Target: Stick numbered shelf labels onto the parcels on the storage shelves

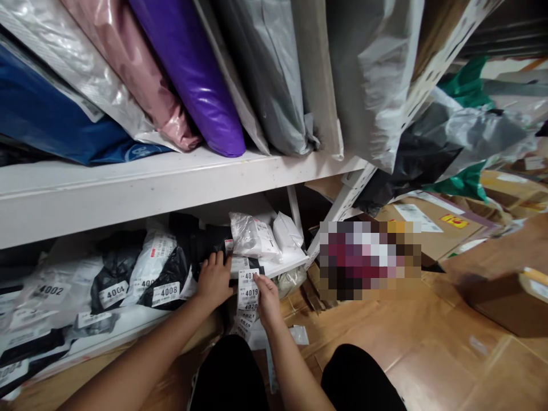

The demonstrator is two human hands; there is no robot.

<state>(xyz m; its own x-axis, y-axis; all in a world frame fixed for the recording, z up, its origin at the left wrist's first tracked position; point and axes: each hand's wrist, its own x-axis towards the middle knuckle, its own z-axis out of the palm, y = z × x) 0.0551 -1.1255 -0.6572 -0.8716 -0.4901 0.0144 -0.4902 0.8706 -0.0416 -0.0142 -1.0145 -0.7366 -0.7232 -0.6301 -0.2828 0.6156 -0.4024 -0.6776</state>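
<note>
In my right hand is a strip of white number labels, pinched near its upper end; 4019 and 4020 can be read, and the lower part hangs curled between my knees. My left hand lies at the front of the lower shelf, fingers apart, against a black parcel. Just right of these fingers sit a clear-wrapped parcel and a small white parcel. To the left, a black bag labelled 4008 leans against a white bag.
Above the hands runs a white shelf edge carrying upright bagged parcels, one of them purple. A slotted metal post stands at the right. Cardboard boxes lie on the wooden floor. One patch beside the post is blurred out.
</note>
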